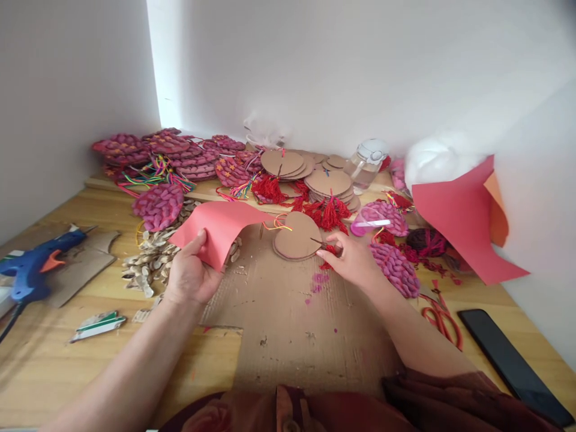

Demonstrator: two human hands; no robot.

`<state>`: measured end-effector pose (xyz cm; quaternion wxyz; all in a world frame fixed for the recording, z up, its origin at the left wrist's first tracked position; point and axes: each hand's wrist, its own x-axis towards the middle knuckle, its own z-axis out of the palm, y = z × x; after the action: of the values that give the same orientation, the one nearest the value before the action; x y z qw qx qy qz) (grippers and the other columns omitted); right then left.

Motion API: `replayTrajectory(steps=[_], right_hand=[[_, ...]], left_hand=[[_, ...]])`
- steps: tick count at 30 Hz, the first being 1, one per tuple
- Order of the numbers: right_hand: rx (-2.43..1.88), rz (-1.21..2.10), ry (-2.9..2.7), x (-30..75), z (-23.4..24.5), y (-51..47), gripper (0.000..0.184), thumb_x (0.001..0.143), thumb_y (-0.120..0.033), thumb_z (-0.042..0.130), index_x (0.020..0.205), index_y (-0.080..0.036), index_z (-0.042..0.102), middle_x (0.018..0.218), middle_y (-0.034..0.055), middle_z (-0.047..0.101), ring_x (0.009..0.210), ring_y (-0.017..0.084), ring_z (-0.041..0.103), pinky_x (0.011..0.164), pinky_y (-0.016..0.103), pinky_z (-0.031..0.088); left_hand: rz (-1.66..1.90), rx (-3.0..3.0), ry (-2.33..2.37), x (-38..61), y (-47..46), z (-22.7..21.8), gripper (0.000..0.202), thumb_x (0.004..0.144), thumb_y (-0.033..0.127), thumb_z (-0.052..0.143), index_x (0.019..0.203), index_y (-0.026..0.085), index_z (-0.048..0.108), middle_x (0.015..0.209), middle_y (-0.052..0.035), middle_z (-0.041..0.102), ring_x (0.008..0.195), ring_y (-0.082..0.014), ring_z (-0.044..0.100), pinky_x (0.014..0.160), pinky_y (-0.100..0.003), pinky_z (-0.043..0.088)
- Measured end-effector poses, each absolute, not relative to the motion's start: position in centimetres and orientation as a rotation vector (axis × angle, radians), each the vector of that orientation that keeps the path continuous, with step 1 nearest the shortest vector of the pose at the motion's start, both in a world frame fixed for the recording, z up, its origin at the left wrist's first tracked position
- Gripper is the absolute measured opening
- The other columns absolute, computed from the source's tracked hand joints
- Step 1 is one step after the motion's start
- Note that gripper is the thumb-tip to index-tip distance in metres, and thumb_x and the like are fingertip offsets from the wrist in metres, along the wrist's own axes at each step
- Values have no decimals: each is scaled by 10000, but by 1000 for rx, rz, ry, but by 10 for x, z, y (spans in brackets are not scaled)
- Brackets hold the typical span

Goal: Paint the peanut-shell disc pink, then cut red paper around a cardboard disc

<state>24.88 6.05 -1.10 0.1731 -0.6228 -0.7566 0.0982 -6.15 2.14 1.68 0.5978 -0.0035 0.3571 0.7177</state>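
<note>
Surface: wooden table (58,360) set against white walls, with a worn cardboard mat (288,318) at the centre.
Left hand (191,276): at 9 o'clock of the mat, fingers curled shut, thumb on top, gripping the lower edge of a pink paper sheet (220,228) that arches up toward 1 o'clock.
Right hand (353,259): at 3 o'clock of the mat, thumb and forefinger pinched together on a red tassel (330,248), the other fingers loosely bent.
Cardboard heart (297,237): flat on the mat at 12 o'clock, between the two hands, with the tassel touching its 4 o'clock rim.
Far edge: woven pink hearts (171,150) piled at 11 o'clock, and cardboard disc stacks (333,183) at 12 to 1 o'clock.
Left side: blue glue gun (33,264) at 9 o'clock, and a heap of pale shells (150,258) just beside the left hand.
Right side: red paper sheet (459,216) at 2 o'clock, red scissors (443,318) and a dark phone (508,354) at 4 o'clock.
</note>
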Motion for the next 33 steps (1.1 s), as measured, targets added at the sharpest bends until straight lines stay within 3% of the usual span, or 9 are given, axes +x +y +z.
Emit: replayTrajectory(steps=[5,7,13,18,22,25,29,33], right_hand=[[-1694,350,-2110,243,-12,68,175,852,-349,689,890,-180,660,823,18,666,791,174,602,774,333,449],[-1671,409,-2074,242,-9,69,179,883,-336,656,812,-174,633,800,2,642,779,157,584,790,338,459],[-1588,731,-1837,240,17,70,217,841,-412,628,753,-215,610,641,-30,579,577,135,499,604,289,404],[-1383,991,-1613,243,57,81,329,796,-550,637,799,-224,593,791,12,680,718,175,656,649,299,507],[-1323,1086,-1458,249,89,95,365,746,-542,729,804,-217,574,766,16,681,499,138,596,462,267,444],[-1299,1101,-1348,251,102,114,334,738,-469,765,806,-213,560,743,8,673,493,148,610,440,268,453],[-1282,1045,-1238,248,104,152,257,844,-399,709,840,-189,562,750,-9,656,581,144,646,514,269,513],[-1341,980,-1228,241,94,177,288,985,-422,564,1047,-146,614,900,16,660,714,114,638,638,270,557]], left_hand=[[1664,-15,841,-62,22,16,282,1005,125,424,1090,139,692,755,-52,785,674,-169,768,630,-223,635],[1663,-22,838,-61,21,17,287,1002,119,424,1097,135,694,757,-57,787,656,-170,764,616,-224,634],[1645,-27,834,-61,19,20,310,994,121,438,1157,160,699,754,-54,792,639,-193,764,638,-271,650],[1636,-22,825,-61,19,19,323,991,116,439,1211,146,673,742,-58,791,669,-232,774,698,-359,669],[1639,25,835,-61,19,15,296,986,102,446,1175,113,675,756,-76,793,662,-228,773,689,-350,670],[1626,47,850,-62,19,13,270,987,113,458,1139,92,680,778,-92,795,682,-230,777,688,-347,669],[1635,43,850,-61,19,14,266,992,119,451,1118,87,683,772,-96,793,740,-239,784,720,-359,668],[1606,34,838,-62,19,13,266,985,128,459,1120,87,685,789,-110,793,778,-253,786,723,-369,669]])
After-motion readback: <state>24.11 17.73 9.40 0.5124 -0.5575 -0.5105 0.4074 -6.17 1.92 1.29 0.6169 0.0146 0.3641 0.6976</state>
